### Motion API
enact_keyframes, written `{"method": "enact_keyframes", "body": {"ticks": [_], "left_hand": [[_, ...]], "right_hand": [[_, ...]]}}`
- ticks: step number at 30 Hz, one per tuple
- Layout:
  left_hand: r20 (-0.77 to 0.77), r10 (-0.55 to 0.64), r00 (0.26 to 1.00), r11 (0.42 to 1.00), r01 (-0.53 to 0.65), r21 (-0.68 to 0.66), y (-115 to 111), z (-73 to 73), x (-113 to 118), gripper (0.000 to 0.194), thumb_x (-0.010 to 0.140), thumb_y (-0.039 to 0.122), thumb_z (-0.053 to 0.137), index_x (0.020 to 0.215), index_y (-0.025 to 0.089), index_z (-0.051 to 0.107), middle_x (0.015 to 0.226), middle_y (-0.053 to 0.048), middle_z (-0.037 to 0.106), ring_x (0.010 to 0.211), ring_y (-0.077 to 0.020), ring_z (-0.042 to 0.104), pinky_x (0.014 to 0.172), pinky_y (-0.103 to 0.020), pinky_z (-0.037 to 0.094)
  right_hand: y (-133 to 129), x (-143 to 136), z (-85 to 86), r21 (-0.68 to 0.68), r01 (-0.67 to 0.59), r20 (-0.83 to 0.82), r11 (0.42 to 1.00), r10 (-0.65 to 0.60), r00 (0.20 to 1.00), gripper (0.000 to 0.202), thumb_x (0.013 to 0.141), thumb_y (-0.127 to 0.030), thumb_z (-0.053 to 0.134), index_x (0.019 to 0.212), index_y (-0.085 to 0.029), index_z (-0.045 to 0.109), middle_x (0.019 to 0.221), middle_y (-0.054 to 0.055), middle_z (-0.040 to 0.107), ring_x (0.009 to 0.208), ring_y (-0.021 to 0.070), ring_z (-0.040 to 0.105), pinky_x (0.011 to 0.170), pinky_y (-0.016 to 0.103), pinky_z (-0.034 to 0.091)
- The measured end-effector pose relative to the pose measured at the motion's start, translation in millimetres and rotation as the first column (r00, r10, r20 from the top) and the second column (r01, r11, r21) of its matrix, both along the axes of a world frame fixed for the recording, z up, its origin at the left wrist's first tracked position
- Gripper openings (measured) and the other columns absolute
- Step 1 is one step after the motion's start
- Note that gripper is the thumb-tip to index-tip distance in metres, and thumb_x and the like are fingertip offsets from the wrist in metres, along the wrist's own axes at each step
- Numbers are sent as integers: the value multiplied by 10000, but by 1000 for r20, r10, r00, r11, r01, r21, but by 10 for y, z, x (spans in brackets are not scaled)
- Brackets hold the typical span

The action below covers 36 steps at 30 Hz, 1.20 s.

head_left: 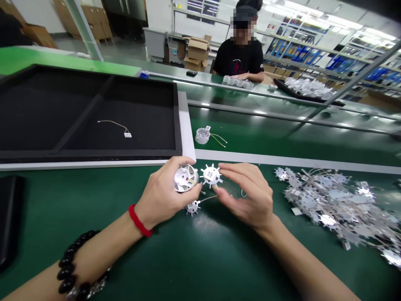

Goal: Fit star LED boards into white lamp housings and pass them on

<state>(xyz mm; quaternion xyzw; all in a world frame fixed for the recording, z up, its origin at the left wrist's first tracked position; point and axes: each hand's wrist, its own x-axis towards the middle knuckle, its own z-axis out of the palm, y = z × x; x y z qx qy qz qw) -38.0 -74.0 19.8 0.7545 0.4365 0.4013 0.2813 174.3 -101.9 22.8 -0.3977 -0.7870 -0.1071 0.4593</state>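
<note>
My left hand [167, 186] is closed round a white round plastic housing [185, 178] with ribs inside and thin wires at its middle. Right beside it, my right hand [247, 190] pinches a star-shaped metal plate [211, 175] with short prongs and a printed label. The plate is close to the housing's right side, over the green table. Below my hands lies a second star-shaped plate [192, 207] with a wire. Further back stands a white round housing [202, 136] with two thin wires.
Star-shaped plates with wires form a large pile [338, 205] at right. A black tray [150, 113] at left holds a small wired part [127, 135]. A dark object [11, 221] is at the left edge. Across the bench sits a person [239, 58] near white parts.
</note>
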Motion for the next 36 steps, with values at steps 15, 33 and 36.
{"method": "enact_keyframes", "body": {"ticks": [15,33,36], "left_hand": [[-22,-163,986,984,164,62,-72,-84,72,407,831,122,702,1156,258,498,1185,-43,556,1023,-228,625,775,-315,511],[6,-172,985,985,172,-1,-115,-138,59,536,838,231,709,1301,275,441,1228,-32,655,1039,-232,670,836,-343,512],[-35,-169,985,980,172,102,-110,-122,57,477,854,194,677,1282,261,477,1208,-28,660,1043,-218,664,853,-332,512]], "right_hand": [[-132,-204,41,-33,-93,-32,995,92,995,250,811,-185,749,1044,-218,663,964,93,797,826,239,760,722,388,563],[-156,-220,6,-132,-84,-13,988,83,996,194,873,-207,699,1059,-160,674,1033,117,784,900,234,748,762,372,570],[-172,-224,16,-161,-61,-16,985,59,998,191,873,-213,699,1057,-170,672,1034,107,785,908,234,745,767,380,570]]}}
